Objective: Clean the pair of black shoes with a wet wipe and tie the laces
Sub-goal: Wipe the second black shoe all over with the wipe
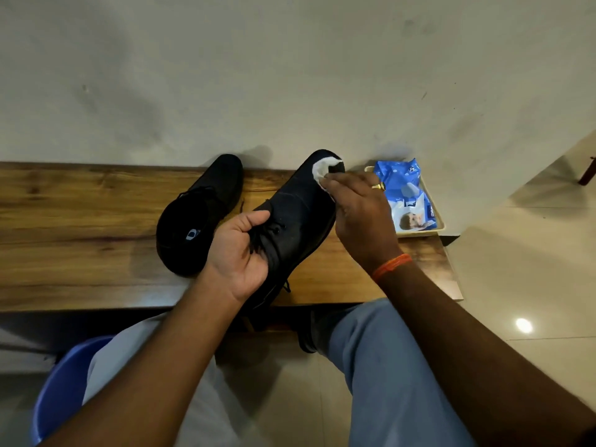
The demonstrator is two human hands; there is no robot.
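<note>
One black shoe (296,217) is held up over the wooden table (80,227), toe pointing away. My left hand (240,253) grips it at the laced opening, thumb over the tongue, loose black laces hanging by my fingers. My right hand (361,217) holds a white wet wipe (324,171) against the toe cap, fingers curled round it. The second black shoe (196,221) lies on the table to the left, its opening facing me and its laces undone.
A blue pack of wet wipes (406,191) lies in a cream tray (440,225) at the table's right end, by the wall. A blue plastic tub (61,391) stands on the floor at lower left. My knees in light trousers are under the table edge.
</note>
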